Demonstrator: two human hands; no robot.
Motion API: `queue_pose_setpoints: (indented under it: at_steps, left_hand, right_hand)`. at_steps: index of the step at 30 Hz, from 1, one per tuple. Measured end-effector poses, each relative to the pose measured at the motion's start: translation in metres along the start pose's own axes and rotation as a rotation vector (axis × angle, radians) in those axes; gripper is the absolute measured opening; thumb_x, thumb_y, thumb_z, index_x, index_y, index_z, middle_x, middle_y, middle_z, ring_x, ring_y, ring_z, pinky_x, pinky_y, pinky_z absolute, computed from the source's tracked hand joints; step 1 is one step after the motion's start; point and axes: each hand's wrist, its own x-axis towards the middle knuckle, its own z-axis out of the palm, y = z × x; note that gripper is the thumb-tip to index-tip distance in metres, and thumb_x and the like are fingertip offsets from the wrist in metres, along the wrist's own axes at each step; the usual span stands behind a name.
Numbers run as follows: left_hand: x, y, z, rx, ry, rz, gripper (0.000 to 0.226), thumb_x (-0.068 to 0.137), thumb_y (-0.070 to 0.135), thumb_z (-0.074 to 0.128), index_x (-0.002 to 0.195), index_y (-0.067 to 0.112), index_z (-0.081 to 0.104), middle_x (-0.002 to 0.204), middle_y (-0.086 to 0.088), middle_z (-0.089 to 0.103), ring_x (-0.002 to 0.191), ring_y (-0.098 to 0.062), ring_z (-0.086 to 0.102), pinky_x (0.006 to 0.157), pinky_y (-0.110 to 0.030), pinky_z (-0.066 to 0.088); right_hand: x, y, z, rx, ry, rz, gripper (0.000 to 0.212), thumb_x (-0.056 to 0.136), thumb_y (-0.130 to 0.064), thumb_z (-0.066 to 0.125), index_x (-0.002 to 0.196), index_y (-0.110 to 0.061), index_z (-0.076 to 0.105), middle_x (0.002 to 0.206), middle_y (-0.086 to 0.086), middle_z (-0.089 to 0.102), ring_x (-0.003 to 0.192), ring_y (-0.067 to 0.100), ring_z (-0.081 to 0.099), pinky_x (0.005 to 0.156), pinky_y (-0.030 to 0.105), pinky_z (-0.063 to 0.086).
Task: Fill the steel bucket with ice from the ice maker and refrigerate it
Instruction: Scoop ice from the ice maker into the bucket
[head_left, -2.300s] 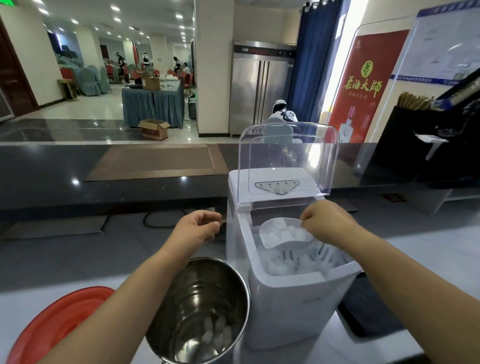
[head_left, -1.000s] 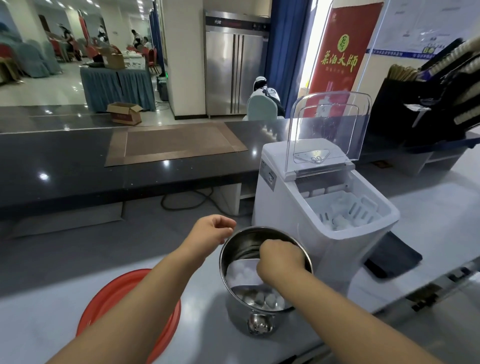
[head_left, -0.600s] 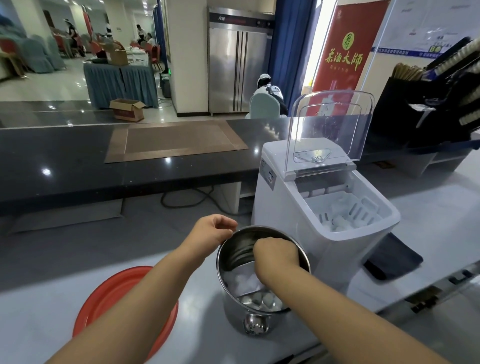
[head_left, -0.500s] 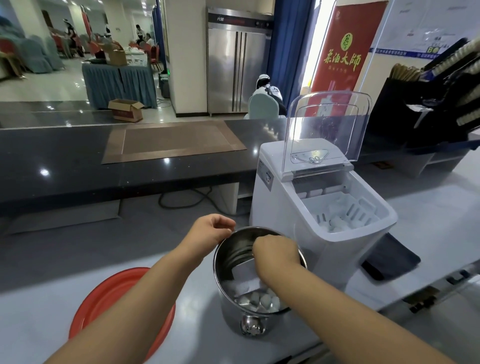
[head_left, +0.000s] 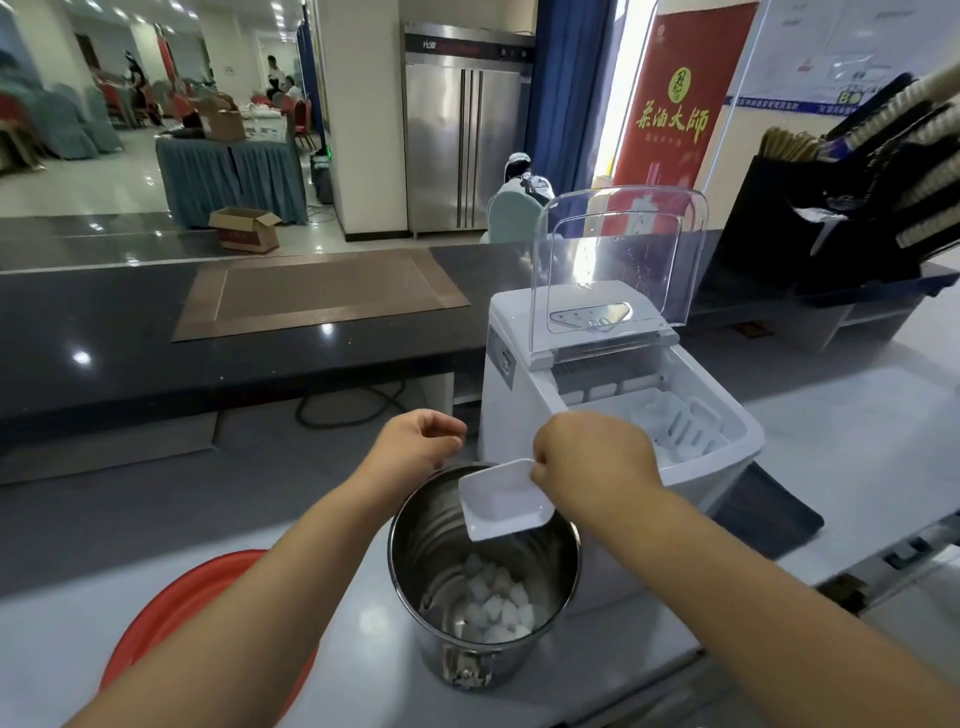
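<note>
The steel bucket (head_left: 415, 561) stands on the white counter in front of me, with ice cubes (head_left: 493, 608) piled in its bottom. My left hand (head_left: 415, 441) grips the bucket's far-left rim. My right hand (head_left: 592, 457) holds a white plastic ice scoop (head_left: 506, 499) just above the bucket's mouth; the scoop looks empty. Right behind the bucket stands the white ice maker (head_left: 519, 395), its clear lid (head_left: 618, 260) raised and its ice basket (head_left: 675, 426) showing. A tall steel refrigerator (head_left: 462, 130) stands in the background.
A red round tray (head_left: 171, 613) lies on the counter at the lower left. A black mat (head_left: 769, 514) sits right of the ice maker. A dark raised counter (head_left: 156, 353) runs across behind. Black racks (head_left: 857, 197) stand at the far right.
My right hand took a scoop of ice from the ice maker, tipped it inside the bucket, and has now lifted the emptied scoop above the rim. More ice lies in the bucket.
</note>
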Motion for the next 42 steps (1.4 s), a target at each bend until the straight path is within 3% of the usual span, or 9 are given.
queue_pose_setpoints:
  at_steps: [9, 13, 17, 21, 27, 31, 34, 37, 42]
  left_hand:
    - [0.014, 0.015, 0.032, -0.014, 0.057, 0.051, 0.010, 0.083, 0.013, 0.068, 0.091, 0.020, 0.068, 0.087, 0.004, 0.069, 0.074, -0.002, 0.062, 0.054, -0.010, 0.046]
    - [0.021, 0.023, 0.048, -0.030, 0.071, 0.087, 0.016, 0.084, 0.022, 0.069, 0.100, 0.018, 0.067, 0.093, 0.001, 0.070, 0.082, -0.009, 0.063, 0.064, -0.016, 0.045]
    - [0.029, 0.032, 0.065, -0.064, 0.080, 0.105, 0.015, 0.082, 0.026, 0.070, 0.092, 0.016, 0.066, 0.085, 0.001, 0.068, 0.077, -0.012, 0.061, 0.067, -0.022, 0.049]
    - [0.035, 0.038, 0.077, -0.055, 0.094, 0.105, 0.019, 0.080, 0.026, 0.072, 0.083, 0.011, 0.061, 0.074, -0.001, 0.061, 0.067, -0.012, 0.054, 0.064, -0.023, 0.050]
    - [0.042, 0.037, 0.081, -0.070, 0.083, 0.098, 0.020, 0.077, 0.023, 0.074, 0.075, 0.014, 0.056, 0.073, -0.002, 0.059, 0.068, -0.015, 0.054, 0.068, -0.028, 0.050]
    - [0.046, 0.037, 0.079, -0.038, 0.062, 0.101, 0.020, 0.077, 0.024, 0.073, 0.077, 0.014, 0.056, 0.070, 0.001, 0.058, 0.065, -0.013, 0.054, 0.063, -0.021, 0.049]
    - [0.048, 0.036, 0.080, -0.026, 0.049, 0.100, 0.021, 0.077, 0.026, 0.072, 0.076, 0.014, 0.055, 0.069, 0.000, 0.058, 0.065, -0.013, 0.053, 0.065, -0.025, 0.049]
    - [0.050, 0.035, 0.080, -0.042, 0.039, 0.094, 0.022, 0.078, 0.024, 0.071, 0.075, 0.013, 0.053, 0.071, -0.003, 0.057, 0.066, -0.015, 0.053, 0.068, -0.030, 0.049]
    - [0.053, 0.036, 0.080, -0.039, 0.024, 0.094, 0.023, 0.077, 0.022, 0.072, 0.073, 0.014, 0.051, 0.062, 0.005, 0.055, 0.059, -0.010, 0.052, 0.060, -0.020, 0.048]
  right_hand:
    - [0.019, 0.073, -0.040, 0.068, 0.156, 0.138, 0.015, 0.081, -0.027, 0.058, 0.081, -0.026, 0.073, 0.077, -0.005, 0.066, 0.073, 0.020, 0.059, 0.050, 0.023, 0.032]
    - [0.035, 0.114, -0.046, 0.000, 0.194, 0.216, 0.018, 0.086, -0.028, 0.058, 0.074, -0.022, 0.071, 0.071, -0.003, 0.062, 0.069, 0.022, 0.058, 0.047, 0.019, 0.027]
    - [0.052, 0.144, -0.036, -0.124, 0.220, 0.233, 0.018, 0.087, -0.020, 0.056, 0.072, -0.021, 0.065, 0.060, -0.005, 0.048, 0.063, 0.021, 0.052, 0.045, 0.018, 0.023]
    - [0.063, 0.156, -0.016, -0.351, 0.221, 0.106, 0.015, 0.085, -0.013, 0.057, 0.085, -0.024, 0.066, 0.068, -0.005, 0.053, 0.064, 0.020, 0.049, 0.047, 0.021, 0.019]
    - [0.078, 0.157, 0.015, -0.423, 0.135, -0.060, 0.015, 0.080, -0.011, 0.058, 0.080, -0.025, 0.063, 0.088, -0.004, 0.068, 0.081, 0.018, 0.061, 0.065, 0.025, 0.028]
    - [0.090, 0.156, 0.024, -0.368, 0.120, -0.088, 0.016, 0.086, -0.019, 0.057, 0.093, -0.026, 0.069, 0.094, -0.002, 0.067, 0.087, 0.021, 0.063, 0.062, 0.025, 0.033]
    - [0.098, 0.159, 0.026, -0.301, 0.109, -0.136, 0.019, 0.090, -0.025, 0.053, 0.099, -0.027, 0.070, 0.099, 0.000, 0.067, 0.093, 0.023, 0.062, 0.064, 0.026, 0.036]
    - [0.101, 0.159, 0.031, -0.207, 0.048, -0.251, 0.020, 0.090, -0.030, 0.051, 0.096, -0.029, 0.070, 0.097, -0.002, 0.068, 0.092, 0.022, 0.060, 0.064, 0.026, 0.037]
    - [0.100, 0.152, 0.038, -0.053, -0.015, -0.295, 0.017, 0.090, -0.036, 0.052, 0.093, -0.029, 0.067, 0.096, -0.005, 0.069, 0.093, 0.021, 0.060, 0.072, 0.029, 0.044]
